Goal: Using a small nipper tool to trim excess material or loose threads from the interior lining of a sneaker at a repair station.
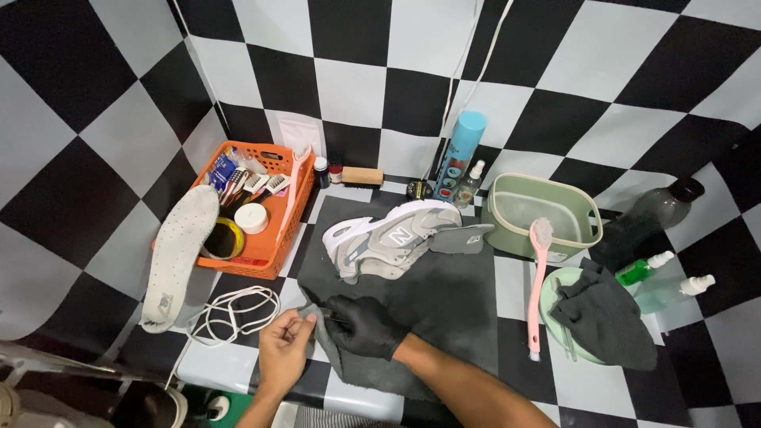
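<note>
Both hands are low at the near edge of the grey mat (444, 305). The left hand (284, 349), bare, has its fingers pinched together on the mat's near-left corner. The right hand (363, 325), in a black glove, is bunched up just beside it, fingertips meeting the left; it looks clamped on the same corner of cloth, though black on dark grey makes that hard to call.

Up the mat, well clear of the hands, the grey-and-white shoe (392, 238) lies tipped on its side. Left of the mat sit the coiled white laces (236, 313), a white insole (178, 254) and an orange basket (277, 238) with brushes and tape. On the right, a pink brush (537, 285) lies beside the green tub (543, 218), and a dark rag (604, 317) is draped over a pale green bowl (555, 284). A blue can (460, 154) stands against the checkered wall.
</note>
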